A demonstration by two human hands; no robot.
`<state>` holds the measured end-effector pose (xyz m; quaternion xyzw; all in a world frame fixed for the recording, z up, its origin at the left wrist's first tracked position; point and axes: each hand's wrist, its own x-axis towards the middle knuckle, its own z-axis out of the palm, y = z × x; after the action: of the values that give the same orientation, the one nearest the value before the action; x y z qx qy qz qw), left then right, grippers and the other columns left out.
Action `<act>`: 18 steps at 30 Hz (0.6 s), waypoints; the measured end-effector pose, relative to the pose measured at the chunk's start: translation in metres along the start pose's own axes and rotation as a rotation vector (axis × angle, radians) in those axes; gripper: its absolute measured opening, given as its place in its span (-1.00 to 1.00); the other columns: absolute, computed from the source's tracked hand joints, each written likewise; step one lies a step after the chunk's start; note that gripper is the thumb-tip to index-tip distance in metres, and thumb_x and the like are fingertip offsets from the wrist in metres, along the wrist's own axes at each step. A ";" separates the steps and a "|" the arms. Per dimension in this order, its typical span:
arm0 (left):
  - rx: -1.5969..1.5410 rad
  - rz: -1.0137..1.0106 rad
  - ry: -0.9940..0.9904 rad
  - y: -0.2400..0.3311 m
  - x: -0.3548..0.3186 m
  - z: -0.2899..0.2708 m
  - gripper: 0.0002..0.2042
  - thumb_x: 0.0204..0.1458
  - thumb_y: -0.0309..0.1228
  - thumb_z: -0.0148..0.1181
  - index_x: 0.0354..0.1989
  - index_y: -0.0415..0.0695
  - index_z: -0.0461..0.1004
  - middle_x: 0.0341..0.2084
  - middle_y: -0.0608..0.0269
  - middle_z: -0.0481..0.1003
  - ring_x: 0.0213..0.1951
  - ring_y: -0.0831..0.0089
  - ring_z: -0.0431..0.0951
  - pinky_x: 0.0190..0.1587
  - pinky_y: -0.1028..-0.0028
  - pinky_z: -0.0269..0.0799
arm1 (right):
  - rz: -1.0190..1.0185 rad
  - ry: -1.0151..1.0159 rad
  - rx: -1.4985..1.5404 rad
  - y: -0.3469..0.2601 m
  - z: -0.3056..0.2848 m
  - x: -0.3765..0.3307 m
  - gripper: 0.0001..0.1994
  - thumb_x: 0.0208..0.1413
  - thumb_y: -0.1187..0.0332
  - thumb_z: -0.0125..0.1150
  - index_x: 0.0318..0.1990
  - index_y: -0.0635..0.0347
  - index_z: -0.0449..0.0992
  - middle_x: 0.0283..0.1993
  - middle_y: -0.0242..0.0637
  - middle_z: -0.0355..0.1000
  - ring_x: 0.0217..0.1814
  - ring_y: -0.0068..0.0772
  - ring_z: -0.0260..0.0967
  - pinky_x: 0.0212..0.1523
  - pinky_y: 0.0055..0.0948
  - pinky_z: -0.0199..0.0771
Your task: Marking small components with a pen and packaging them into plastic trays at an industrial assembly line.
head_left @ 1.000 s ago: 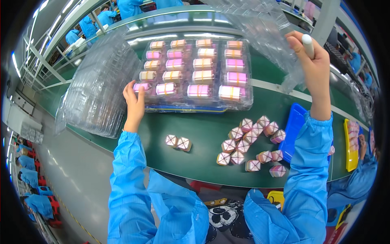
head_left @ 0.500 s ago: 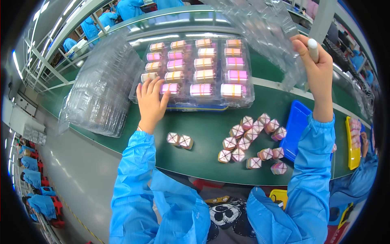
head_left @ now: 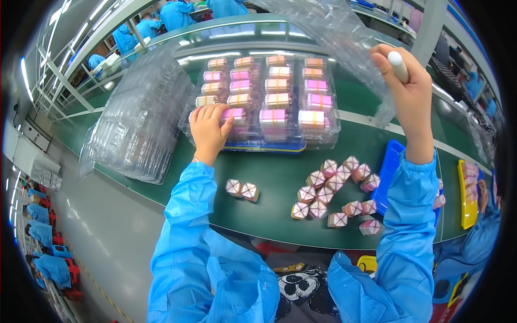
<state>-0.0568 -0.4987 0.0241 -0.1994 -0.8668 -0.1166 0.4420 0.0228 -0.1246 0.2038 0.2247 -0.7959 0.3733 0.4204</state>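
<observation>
My left hand [head_left: 209, 129] lies over the near-left corner of a clear blister tray [head_left: 264, 137], fingers bent across a wrapped block there and thumb apart, beside a pink block [head_left: 232, 114]. The tray holds rows of white, pink and peach blocks, each with a yellow band. What is under my fingers is mostly hidden. My right hand [head_left: 404, 81], raised at the right, grips a white pen-like stick [head_left: 397, 65] and the edge of an empty clear plastic tray [head_left: 344, 46], which hangs over the far right side of the filled tray.
A tall stack of clear trays [head_left: 134, 118] stands at the left. Loose blocks with crossed ends [head_left: 323, 194] lie on the green table [head_left: 269, 215], two [head_left: 242, 190] apart from the rest. A blue bin [head_left: 392, 161] and a yellow bin [head_left: 469, 207] are at the right, with a co-worker's sleeve [head_left: 474, 237] nearby.
My right hand has moved left with the pen-like stick and clear tray. My left hand's fingers have come closer together over the corner of the filled tray. The view has shifted slightly.
</observation>
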 end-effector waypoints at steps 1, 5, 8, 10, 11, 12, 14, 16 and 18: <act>-0.006 -0.010 -0.003 0.001 0.002 0.000 -0.67 0.10 -0.04 0.10 -0.17 0.00 0.54 -0.19 0.32 0.57 -0.06 0.26 0.50 0.16 0.18 0.21 | 0.007 -0.003 -0.004 0.001 0.002 0.000 -0.80 0.17 0.32 0.31 -0.20 0.28 0.59 -0.36 -0.39 0.47 -0.34 -0.59 0.30 -0.30 -0.56 0.30; 0.015 0.038 -0.017 -0.002 0.000 0.005 -0.67 0.07 -0.06 0.13 -0.14 0.00 0.52 -0.15 0.31 0.55 -0.03 0.26 0.48 0.19 0.15 0.20 | 0.025 -0.015 0.006 0.005 0.007 -0.004 -0.82 0.17 0.33 0.30 -0.20 0.26 0.60 -0.36 -0.38 0.47 -0.36 -0.58 0.29 -0.32 -0.54 0.29; 0.036 0.029 -0.006 0.003 -0.005 0.003 -0.66 0.05 -0.09 0.16 -0.09 0.00 0.50 -0.12 0.29 0.53 0.00 0.24 0.46 0.21 0.12 0.18 | 0.034 -0.037 -0.018 0.003 0.011 -0.007 -0.83 0.16 0.34 0.30 -0.20 0.25 0.60 -0.36 -0.36 0.47 -0.35 -0.54 0.31 -0.32 -0.51 0.31; 0.055 0.024 -0.029 0.006 -0.005 0.004 -0.68 0.06 -0.15 0.15 -0.07 -0.03 0.49 -0.10 0.28 0.52 0.03 0.23 0.44 0.23 0.09 0.16 | -0.020 -0.031 0.001 0.004 0.017 -0.008 -0.84 0.15 0.34 0.30 -0.21 0.24 0.60 -0.37 -0.34 0.47 -0.35 -0.49 0.33 -0.31 -0.48 0.32; 0.070 0.017 -0.036 0.008 -0.005 0.005 -0.68 0.06 -0.17 0.15 -0.07 -0.04 0.48 -0.09 0.28 0.52 0.03 0.23 0.44 0.23 0.09 0.16 | -0.025 -0.033 -0.011 0.004 0.020 -0.009 -0.84 0.15 0.35 0.30 -0.21 0.24 0.60 -0.37 -0.33 0.48 -0.34 -0.45 0.35 -0.30 -0.47 0.34; 0.086 0.010 -0.043 0.010 -0.005 0.006 -0.69 0.07 -0.18 0.15 -0.07 -0.04 0.48 -0.08 0.28 0.52 0.03 0.23 0.44 0.23 0.09 0.15 | -0.031 -0.036 -0.024 0.004 0.024 -0.011 -0.85 0.14 0.35 0.30 -0.21 0.23 0.60 -0.37 -0.31 0.48 -0.33 -0.42 0.36 -0.29 -0.45 0.35; 0.057 0.011 -0.067 0.014 -0.004 0.003 -0.69 0.08 -0.21 0.13 -0.05 -0.08 0.47 -0.04 0.25 0.50 0.07 0.22 0.42 0.25 0.06 0.12 | -0.055 -0.035 -0.051 0.002 0.030 -0.010 -0.86 0.13 0.37 0.30 -0.21 0.22 0.60 -0.36 -0.29 0.48 -0.33 -0.36 0.38 -0.29 -0.43 0.36; 0.028 0.016 -0.084 0.013 -0.006 0.000 -0.66 0.08 -0.20 0.13 -0.02 -0.09 0.44 -0.01 0.23 0.49 0.10 0.20 0.40 0.27 0.04 0.09 | -0.092 -0.037 -0.075 0.000 0.034 -0.007 -0.86 0.11 0.39 0.30 -0.21 0.21 0.60 -0.36 -0.26 0.49 -0.32 -0.32 0.39 -0.28 -0.42 0.37; -0.044 0.027 -0.092 0.008 -0.008 -0.007 -0.62 0.08 -0.21 0.15 0.03 -0.11 0.39 0.03 0.19 0.46 0.14 0.17 0.37 0.30 0.03 0.04 | -0.103 -0.050 -0.062 0.000 0.038 -0.004 -0.86 0.09 0.41 0.30 -0.21 0.21 0.60 -0.35 -0.26 0.49 -0.31 -0.30 0.41 -0.28 -0.40 0.37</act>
<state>-0.0437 -0.4965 0.0217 -0.2260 -0.8807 -0.1201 0.3987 0.0062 -0.1541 0.1866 0.2616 -0.8047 0.3208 0.4257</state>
